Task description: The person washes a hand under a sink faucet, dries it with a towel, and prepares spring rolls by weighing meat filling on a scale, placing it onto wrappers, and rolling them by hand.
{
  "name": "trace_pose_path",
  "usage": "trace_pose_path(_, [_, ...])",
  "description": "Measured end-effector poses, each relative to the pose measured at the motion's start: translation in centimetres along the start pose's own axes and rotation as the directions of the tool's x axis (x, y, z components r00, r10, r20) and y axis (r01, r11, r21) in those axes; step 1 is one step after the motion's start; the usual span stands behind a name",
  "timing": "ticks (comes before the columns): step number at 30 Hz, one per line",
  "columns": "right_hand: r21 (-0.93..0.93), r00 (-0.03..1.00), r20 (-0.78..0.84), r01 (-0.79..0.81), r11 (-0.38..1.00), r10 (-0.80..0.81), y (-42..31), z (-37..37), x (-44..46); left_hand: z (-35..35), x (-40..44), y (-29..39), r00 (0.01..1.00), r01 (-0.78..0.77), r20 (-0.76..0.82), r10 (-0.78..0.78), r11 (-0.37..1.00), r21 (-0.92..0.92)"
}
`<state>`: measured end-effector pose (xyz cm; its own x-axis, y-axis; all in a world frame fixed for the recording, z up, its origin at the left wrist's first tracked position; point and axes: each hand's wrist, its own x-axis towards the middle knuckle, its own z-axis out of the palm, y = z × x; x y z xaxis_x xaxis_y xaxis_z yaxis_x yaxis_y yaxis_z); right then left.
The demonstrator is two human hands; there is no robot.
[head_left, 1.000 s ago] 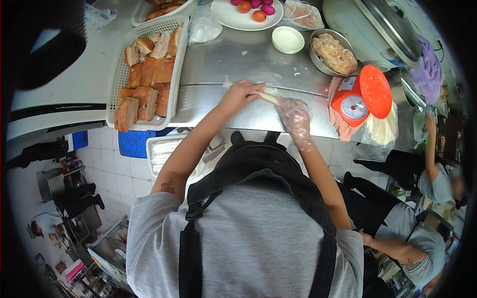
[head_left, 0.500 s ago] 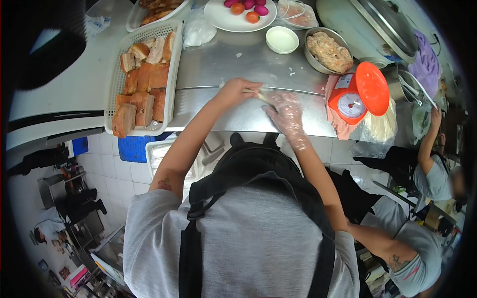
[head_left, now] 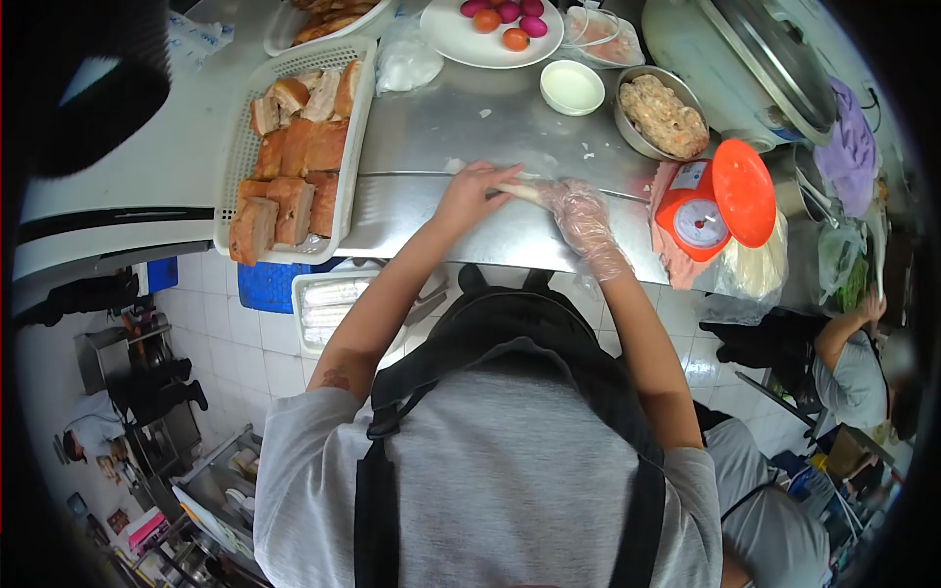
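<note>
A thin, pale, stick-shaped roll (head_left: 520, 190) lies between my two hands at the metal counter. My bare left hand (head_left: 469, 198) pinches its left end between thumb and fingers. My right hand (head_left: 585, 220), in a clear plastic glove, is closed around the right end and hides it. I cannot make out exactly what the roll is made of. Beyond my right hand stand a metal bowl of minced filling (head_left: 663, 116) and a small white bowl (head_left: 571, 88) with pale contents. A red dial scale (head_left: 692, 223) sits on a pink cloth to the right.
On the left, a white plastic basket (head_left: 357, 147) holds browned pork blocks. A white plate (head_left: 446, 37) with pink and orange round items is at the back. A bag of pale sheets (head_left: 753, 265) lies near the front edge. Co-workers stand at the right and far left.
My right hand's fingers have closed around the roll's end, and more of the roll shows. The view has shifted slightly. The co-worker's tattooed arm at lower right has gone from sight.
</note>
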<state>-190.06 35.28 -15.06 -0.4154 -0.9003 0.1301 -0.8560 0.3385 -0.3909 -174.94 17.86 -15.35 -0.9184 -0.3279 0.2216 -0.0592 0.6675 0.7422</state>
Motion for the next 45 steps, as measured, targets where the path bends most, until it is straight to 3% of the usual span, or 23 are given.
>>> trace_pose_path(6, [-0.034,0.978,-0.09,0.184,0.982,-0.186,-1.3,-1.0,0.5,0.0,1.4,-1.2,0.998,0.003,0.065,0.001,0.998,-0.062])
trace_pose_path(10, [-0.039,0.99,-0.049,0.127,0.991,-0.129,-1.2,0.2,0.6,0.1,2.0,-1.8,0.994,0.043,0.099,-0.035,0.996,-0.079])
trace_pose_path(15, [0.026,0.996,0.088,-0.018,1.0,0.015,0.2,1.0,1.4,0.2,1.7,0.0,0.998,-0.039,-0.039,0.042,0.997,0.073])
trace_pose_path(21, [-0.007,0.997,-0.031,0.074,0.997,-0.074,1.8,1.4,2.5,0.7,1.9,-0.8,0.998,-0.057,-0.033,0.057,0.998,0.0])
trace_pose_path(24, [-0.007,0.999,-0.033,0.035,0.999,-0.035,1.3,0.8,2.3,0.4,2.4,-1.0,1.0,-0.029,0.008,0.029,0.999,0.023])
trace_pose_path(27, [-0.017,0.977,-0.12,0.176,0.984,-0.176,0.2,0.2,2.5,0.4,3.5,-1.9,0.999,-0.01,0.047,0.009,0.999,0.033])
trace_pose_path(31, [-0.058,0.994,-0.035,0.1,0.993,-0.103,0.2,0.8,2.7,0.2,4.1,-1.4,0.991,0.05,0.119,-0.06,0.995,0.082])
trace_pose_path(34, [-0.043,0.998,0.025,0.054,0.998,-0.053,0.1,-0.3,3.3,1.6,3.3,-1.4,0.991,-0.11,-0.058,0.12,0.984,0.142])
trace_pose_path(36, [-0.016,0.999,0.003,0.035,0.999,-0.035,1.3,0.4,3.4,2.0,3.2,-1.6,0.996,-0.084,-0.007,0.084,0.993,0.082])
trace_pose_path(40, [-0.138,0.992,0.016,0.122,0.983,-0.121,2.7,0.5,4.0,1.6,4.2,-2.6,0.994,-0.041,0.108,0.035,0.998,0.057])
trace_pose_path(45, [-0.137,0.981,0.169,0.116,0.984,-0.092,2.1,-2.1,5.1,1.5,4.4,-1.7,0.994,-0.082,-0.062,0.095,0.979,0.184])
